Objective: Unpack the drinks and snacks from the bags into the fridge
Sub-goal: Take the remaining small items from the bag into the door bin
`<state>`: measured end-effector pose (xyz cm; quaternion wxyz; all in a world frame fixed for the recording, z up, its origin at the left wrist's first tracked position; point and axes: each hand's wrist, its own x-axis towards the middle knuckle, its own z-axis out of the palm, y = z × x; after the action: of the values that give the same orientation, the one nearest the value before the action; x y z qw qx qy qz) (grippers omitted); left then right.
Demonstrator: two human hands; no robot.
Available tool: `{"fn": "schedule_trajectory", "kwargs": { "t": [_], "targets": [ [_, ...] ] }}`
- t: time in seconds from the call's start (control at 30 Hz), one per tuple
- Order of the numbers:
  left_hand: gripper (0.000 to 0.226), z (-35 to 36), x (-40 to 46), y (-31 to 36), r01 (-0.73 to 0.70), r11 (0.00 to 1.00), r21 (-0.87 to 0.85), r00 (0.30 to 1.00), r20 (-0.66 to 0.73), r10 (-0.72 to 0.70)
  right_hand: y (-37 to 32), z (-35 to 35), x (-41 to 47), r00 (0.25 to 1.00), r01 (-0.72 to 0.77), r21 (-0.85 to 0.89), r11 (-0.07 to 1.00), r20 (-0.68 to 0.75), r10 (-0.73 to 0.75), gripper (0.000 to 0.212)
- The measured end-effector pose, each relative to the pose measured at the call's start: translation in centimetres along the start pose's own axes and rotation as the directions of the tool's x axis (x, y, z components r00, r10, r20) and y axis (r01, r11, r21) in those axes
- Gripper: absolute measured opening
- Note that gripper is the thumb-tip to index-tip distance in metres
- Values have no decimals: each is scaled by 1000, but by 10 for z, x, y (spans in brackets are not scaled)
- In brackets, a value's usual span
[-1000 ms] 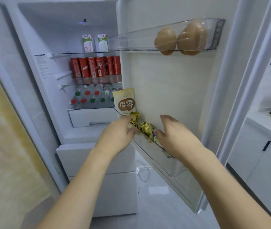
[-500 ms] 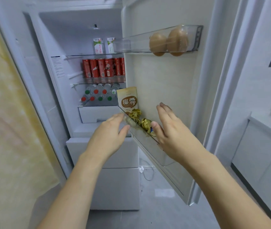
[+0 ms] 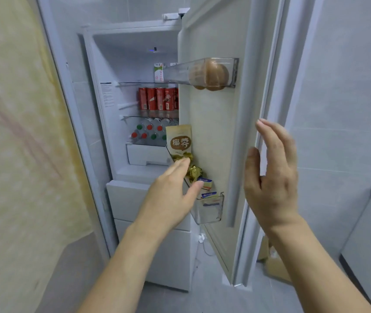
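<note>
Left hand [image 3: 168,195] loose and flat, holding nothing, fingertips at rim of lower door bin [image 3: 209,208]; gold candies [image 3: 193,171] just past fingertips, beige pouch [image 3: 179,141] upright above them, small packets [image 3: 206,184] just right of thumb. Right hand [image 3: 270,177] spread wide, empty, by door edge [image 3: 245,132]. Red cans [image 3: 157,98] and bottles [image 3: 148,132] on fridge shelves beyond left hand, eggs [image 3: 211,74] in upper bin.

The fridge [image 3: 103,136] stands open, its door [image 3: 211,141] swung right. Inside, a milk carton [image 3: 158,72] on the top shelf, red cans [image 3: 157,98] upright in a row below, bottles [image 3: 149,132] lying caps outward under those. The lower door bin [image 3: 209,211] holds an upright beige pouch [image 3: 179,141], gold-wrapped sweets [image 3: 193,171] and small packets [image 3: 206,184]
</note>
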<state>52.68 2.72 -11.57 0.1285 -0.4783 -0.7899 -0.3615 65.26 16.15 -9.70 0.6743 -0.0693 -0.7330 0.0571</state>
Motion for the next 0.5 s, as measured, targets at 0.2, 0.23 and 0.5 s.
{"fn": "schedule_trajectory", "kwargs": {
  "t": [0.2, 0.23, 0.5],
  "targets": [
    [59, 14, 0, 34, -58, 998, -40, 998, 6, 58, 20, -3, -8, 934, -356, 28, 934, -27, 357, 48],
    [57, 16, 1, 40, -78, 996, -49, 997, 9, 78, 21, -5, -8, 930, -366, -8, 930, -43, 366, 48],
    [54, 29, -2, 60, -202, 977, -74, 976, 66, 207, 34, -15, 8, 857, -515, 43, 856, -12, 516, 33]
  ]
}}
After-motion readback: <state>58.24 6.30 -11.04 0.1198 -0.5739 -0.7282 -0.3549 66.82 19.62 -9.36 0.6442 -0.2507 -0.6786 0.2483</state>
